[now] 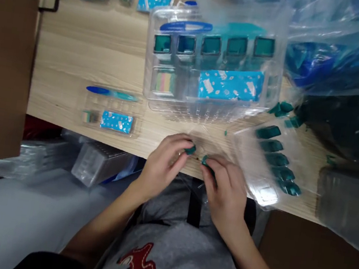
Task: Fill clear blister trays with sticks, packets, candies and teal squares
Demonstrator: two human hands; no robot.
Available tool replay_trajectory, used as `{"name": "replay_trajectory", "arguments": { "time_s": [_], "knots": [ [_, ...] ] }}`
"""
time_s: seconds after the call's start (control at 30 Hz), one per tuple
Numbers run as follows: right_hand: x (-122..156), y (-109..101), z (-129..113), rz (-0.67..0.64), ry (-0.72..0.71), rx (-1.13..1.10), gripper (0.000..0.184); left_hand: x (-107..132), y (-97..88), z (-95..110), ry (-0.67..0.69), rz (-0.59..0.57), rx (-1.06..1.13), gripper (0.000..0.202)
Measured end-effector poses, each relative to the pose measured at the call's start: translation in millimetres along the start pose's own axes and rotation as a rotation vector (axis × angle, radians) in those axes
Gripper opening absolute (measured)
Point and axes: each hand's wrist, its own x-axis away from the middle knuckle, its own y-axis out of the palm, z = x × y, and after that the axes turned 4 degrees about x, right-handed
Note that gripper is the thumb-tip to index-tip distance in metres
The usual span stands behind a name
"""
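My left hand point(165, 161) pinches a small teal plastic piece point(190, 149) between thumb and fingers, just above the front edge of the light wood table point(87, 53). My right hand point(224, 193) grips a similar teal piece point(208, 164), and the two pieces are close together, partly hidden by my fingers. To the right lies a transparent blister tray point(272, 164) holding a row of teal pieces. Behind my hands stands a transparent compartment box point(210, 62) with a blue pen, teal-framed items and a blue printed packet.
A smaller blister pack point(111, 115) with a blue pen and packet lies left of my hands. Similar packs line the far table edge. Blue plastic bags point(340, 50) fill the top right, a cardboard box point(2, 58) stands at left, and transparent trays point(97, 165) sit below the table.
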Motion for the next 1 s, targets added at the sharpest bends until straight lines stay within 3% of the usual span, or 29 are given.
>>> {"name": "replay_trajectory", "arguments": {
  "time_s": [0.13,0.23,0.4,0.6,0.8,1.0],
  "knots": [
    [3,5,4,-0.029,-0.002,0.088,0.009,-3,7.3,-3,0.231,-0.098,-0.201,0.022],
    [4,6,3,-0.029,0.007,0.101,0.008,1,4.4,-3,0.284,-0.156,-0.298,0.021],
    [3,-5,1,-0.037,0.030,0.083,0.010,7,-0.7,-6,0.281,-0.179,-0.325,0.022],
    [-24,-38,36,0.287,0.157,0.319,0.020,2,3.4,-4,0.267,-0.134,-0.258,0.019],
    [-51,-35,69,0.073,0.261,0.351,0.024,1,2.9,4,0.260,-0.149,-0.285,0.021],
    [-45,-33,63,0.138,0.346,0.289,0.023,2,4.8,5,0.229,-0.135,-0.258,0.020]
  ]
}}
